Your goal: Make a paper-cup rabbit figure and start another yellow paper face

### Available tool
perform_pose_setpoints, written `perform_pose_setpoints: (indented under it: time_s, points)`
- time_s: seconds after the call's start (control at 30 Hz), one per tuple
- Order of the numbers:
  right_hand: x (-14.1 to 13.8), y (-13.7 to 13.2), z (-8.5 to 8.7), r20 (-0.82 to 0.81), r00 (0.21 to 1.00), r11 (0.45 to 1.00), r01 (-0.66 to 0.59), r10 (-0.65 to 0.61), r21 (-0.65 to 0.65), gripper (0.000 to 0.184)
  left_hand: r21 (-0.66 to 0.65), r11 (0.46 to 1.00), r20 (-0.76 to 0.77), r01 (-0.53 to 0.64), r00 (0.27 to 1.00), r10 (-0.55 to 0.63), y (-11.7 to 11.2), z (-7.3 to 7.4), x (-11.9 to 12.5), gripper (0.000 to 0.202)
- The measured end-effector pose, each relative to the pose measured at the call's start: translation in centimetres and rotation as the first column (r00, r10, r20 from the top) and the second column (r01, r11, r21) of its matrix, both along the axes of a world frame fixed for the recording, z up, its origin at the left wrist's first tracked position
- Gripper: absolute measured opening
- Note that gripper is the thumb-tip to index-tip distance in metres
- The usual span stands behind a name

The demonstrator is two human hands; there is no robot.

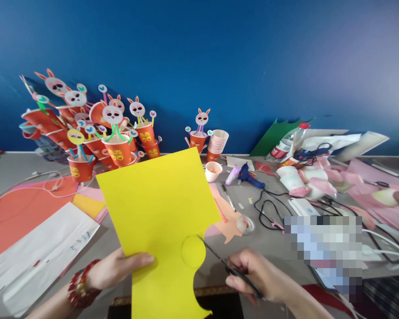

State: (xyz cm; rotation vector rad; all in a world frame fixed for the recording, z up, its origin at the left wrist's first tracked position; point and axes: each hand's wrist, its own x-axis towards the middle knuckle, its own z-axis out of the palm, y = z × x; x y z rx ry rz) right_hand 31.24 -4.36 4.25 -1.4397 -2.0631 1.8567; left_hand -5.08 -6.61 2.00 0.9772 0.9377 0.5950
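Note:
My left hand pinches the lower left edge of a yellow paper sheet, which stands upright over the table; a red bead bracelet is on that wrist. My right hand is closed on black scissors. Their blades sit in the sheet's right edge beside a partly cut circle. Below that circle the sheet has a curved cut-out.
Red paper cups with rabbit faces crowd the back left. A cup stack, a small white cup, a blue glue gun, tape roll, black cables, a bottle and pink and white cups lie right. Coloured sheets lie left.

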Motion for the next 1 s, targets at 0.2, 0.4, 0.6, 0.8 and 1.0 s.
perform_pose_setpoints:
  time_s: [0.2, 0.4, 0.6, 0.8, 1.0]
  points:
    - [0.5, 0.1, -0.4, -0.008, 1.0, 0.999, -0.02, 0.02, 0.031, 0.039, -0.014, 1.0, 0.014, 0.027, 1.0, -0.027, 0.7, 0.5, -0.1, 0.041]
    - [0.2, 0.3, 0.3, -0.001, 1.0, 1.0, -0.021, 0.021, 0.017, 0.041, 0.006, 0.998, 0.035, 0.056, 0.998, -0.056, 1.3, 0.7, -0.2, 0.041]
    - [0.2, 0.3, 0.5, 0.004, 0.999, 0.999, -0.033, 0.033, 0.005, 0.043, 0.011, 0.995, 0.017, 0.095, 0.995, -0.095, 1.8, 1.0, -0.6, 0.04]
    - [0.3, 0.2, 0.4, 0.0, 1.0, 0.999, -0.03, 0.03, 0.012, 0.042, -0.001, 0.995, 0.031, 0.1, 0.994, -0.1, 2.1, 0.9, -0.7, 0.042]
    - [0.4, 0.2, 0.2, 0.024, 0.999, 0.999, -0.041, 0.04, 0.034, 0.041, 0.025, 0.991, 0.027, 0.131, 0.991, -0.131, 2.3, 1.6, -0.6, 0.042]
